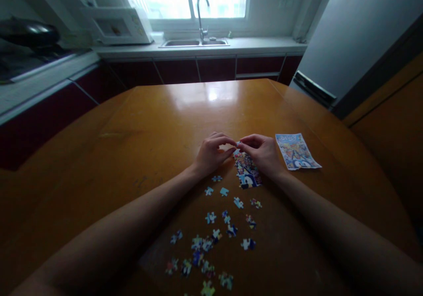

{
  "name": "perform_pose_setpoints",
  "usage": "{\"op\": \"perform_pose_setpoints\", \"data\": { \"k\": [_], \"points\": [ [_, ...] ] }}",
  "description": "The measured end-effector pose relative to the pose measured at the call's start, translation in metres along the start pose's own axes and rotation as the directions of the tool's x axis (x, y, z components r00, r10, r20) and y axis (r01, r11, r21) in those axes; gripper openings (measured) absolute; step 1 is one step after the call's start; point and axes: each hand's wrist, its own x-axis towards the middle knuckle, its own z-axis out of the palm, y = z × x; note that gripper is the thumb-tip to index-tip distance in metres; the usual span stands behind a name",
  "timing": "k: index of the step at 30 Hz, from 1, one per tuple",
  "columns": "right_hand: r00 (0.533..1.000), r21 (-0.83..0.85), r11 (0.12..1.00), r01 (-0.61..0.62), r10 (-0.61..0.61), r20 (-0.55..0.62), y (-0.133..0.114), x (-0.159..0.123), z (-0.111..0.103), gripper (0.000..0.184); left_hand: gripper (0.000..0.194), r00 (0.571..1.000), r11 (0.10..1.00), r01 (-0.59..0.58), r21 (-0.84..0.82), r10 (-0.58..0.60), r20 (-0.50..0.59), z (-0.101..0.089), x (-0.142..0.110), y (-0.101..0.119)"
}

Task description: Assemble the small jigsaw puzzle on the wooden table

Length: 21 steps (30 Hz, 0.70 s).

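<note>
Both of my hands meet at the top edge of a partly joined jigsaw puzzle (246,168) on the wooden table. My left hand (214,153) comes in from the left, thumb and forefinger pinched at a small pale puzzle piece (237,143). From the right, my right hand (261,153) pinches at the same spot, its fingers closed on that piece. The fingertips hide most of the piece and the puzzle's upper edge. Loose puzzle pieces (238,202) lie scattered below the joined part, several of them heaped nearer to me (198,257).
A creased picture sheet (296,151) lies right of my right hand. The round wooden table (158,120) fills the foreground. Beyond it stand a counter with a sink (185,43), a white microwave (115,26), a pan (29,31) on the stove and a fridge (350,31).
</note>
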Motion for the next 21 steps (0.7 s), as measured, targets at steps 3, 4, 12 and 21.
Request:
{"op": "perform_pose_setpoints", "data": {
  "k": [3, 4, 12, 21],
  "points": [
    [1.0, -0.022, 1.0, -0.002, 0.002, 0.017, -0.002, -0.001, 0.001, 0.017, 0.004, 1.0, 1.0, 0.007, 0.013, -0.007, 0.003, 0.0, 0.0, 0.001],
    [1.0, -0.022, 1.0, -0.001, 0.002, 0.02, -0.003, -0.001, 0.001, 0.017, 0.004, 1.0, 1.0, 0.007, 0.016, -0.007, 0.0, -0.001, 0.0, 0.001],
    [0.999, -0.093, 0.995, 0.048, -0.046, 0.025, -0.005, -0.001, -0.001, 0.014, 0.007, 0.999, 0.999, -0.016, 0.044, 0.018, -0.043, 0.0, 0.0, 0.002],
    [0.967, -0.296, 0.954, 0.039, -0.11, -0.228, 0.01, 0.014, -0.018, 0.022, 0.005, 0.999, 0.994, -0.001, 0.109, 0.005, -0.032, 0.002, 0.001, -0.005]
  ]
}}
